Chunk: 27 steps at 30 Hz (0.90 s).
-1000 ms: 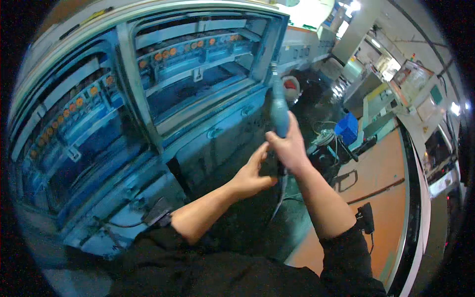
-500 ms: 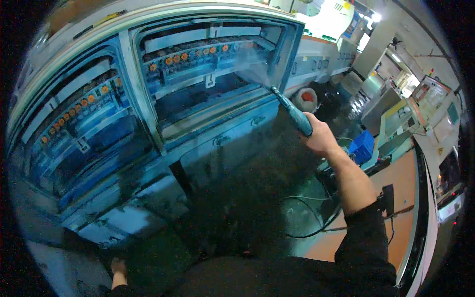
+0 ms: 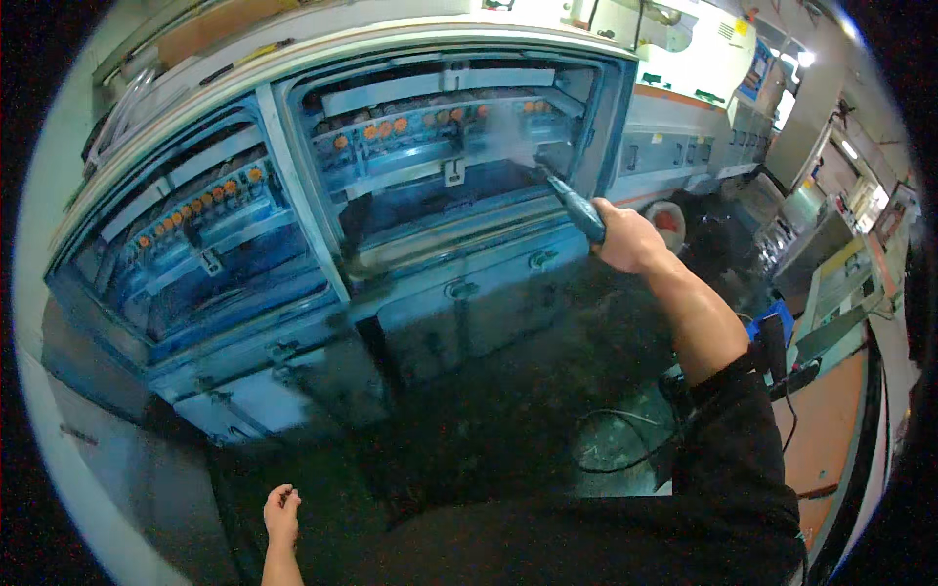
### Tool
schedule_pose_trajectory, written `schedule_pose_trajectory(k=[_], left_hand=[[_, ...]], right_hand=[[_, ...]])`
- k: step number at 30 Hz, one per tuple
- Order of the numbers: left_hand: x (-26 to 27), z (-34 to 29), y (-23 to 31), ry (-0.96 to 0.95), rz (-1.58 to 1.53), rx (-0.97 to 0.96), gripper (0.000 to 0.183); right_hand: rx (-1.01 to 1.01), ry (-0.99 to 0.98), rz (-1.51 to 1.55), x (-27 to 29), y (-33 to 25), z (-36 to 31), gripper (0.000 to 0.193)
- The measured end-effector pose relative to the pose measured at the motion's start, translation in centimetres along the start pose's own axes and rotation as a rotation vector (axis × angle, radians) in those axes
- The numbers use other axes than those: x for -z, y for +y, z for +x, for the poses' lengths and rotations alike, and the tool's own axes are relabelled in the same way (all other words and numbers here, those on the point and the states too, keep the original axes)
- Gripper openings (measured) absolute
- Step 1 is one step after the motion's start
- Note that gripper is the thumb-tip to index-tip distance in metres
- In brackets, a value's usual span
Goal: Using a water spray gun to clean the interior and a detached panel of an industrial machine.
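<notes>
My right hand [image 3: 630,237] is wrapped round the handle of a dark teal spray gun [image 3: 578,207], arm stretched forward. Its nozzle points left at the right-hand opening of a large blue machine [image 3: 420,269]. From the tip a whitish mist [image 3: 508,137] spreads over a row of orange toothed wheels [image 3: 386,128] inside. A second row of orange wheels [image 3: 200,202] sits in the left opening. Down at the lower left hangs my left hand [image 3: 281,518], its fingers loosely bent and holding nothing I can see, apart from the machine.
Beyond the machine's right end stands a round pale bucket [image 3: 666,223] with red stuff in it. A blue bin [image 3: 772,327] is partly hidden behind my right arm. A hose [image 3: 625,459] loops over the dark floor. A yellow-handled tool [image 3: 264,49] lies on the machine's top.
The view has shifted, so the machine sits further right in the picture. The nozzle has moved slightly relative to the opening, still spraying. My left hand shows more fully now.
</notes>
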State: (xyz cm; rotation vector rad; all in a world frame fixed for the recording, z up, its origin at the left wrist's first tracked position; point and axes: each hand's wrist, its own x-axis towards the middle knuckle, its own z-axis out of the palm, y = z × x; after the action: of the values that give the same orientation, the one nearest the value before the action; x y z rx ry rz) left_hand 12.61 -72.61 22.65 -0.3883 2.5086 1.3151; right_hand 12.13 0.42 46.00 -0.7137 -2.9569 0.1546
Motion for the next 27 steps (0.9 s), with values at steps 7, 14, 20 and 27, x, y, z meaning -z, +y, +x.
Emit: schedule_pose_trajectory(k=[7,14,20,27], left_hand=[[4.8,-7.3,-9.4,0.215,0.12,0.237,0.026],[7.6,-11.0,-15.8,0.333,0.253,0.377,0.024],[5.5,-9.5,-7.3,0.188,0.08,0.152,0.026],[7.0,-7.2,-5.2,0.116,0.092,0.047,0.028]], right_hand=[[0.127,-0.018,-0.029,-1.0,0.3,1.7,0.051],[0.109,0.007,-0.008,-0.7,0.4,1.8,0.041],[-0.033,0.015,-0.043,-0.7,2.8,2.1,0.036],[-0.04,0.076,-0.021,-1.0,0.4,0.5,0.04]])
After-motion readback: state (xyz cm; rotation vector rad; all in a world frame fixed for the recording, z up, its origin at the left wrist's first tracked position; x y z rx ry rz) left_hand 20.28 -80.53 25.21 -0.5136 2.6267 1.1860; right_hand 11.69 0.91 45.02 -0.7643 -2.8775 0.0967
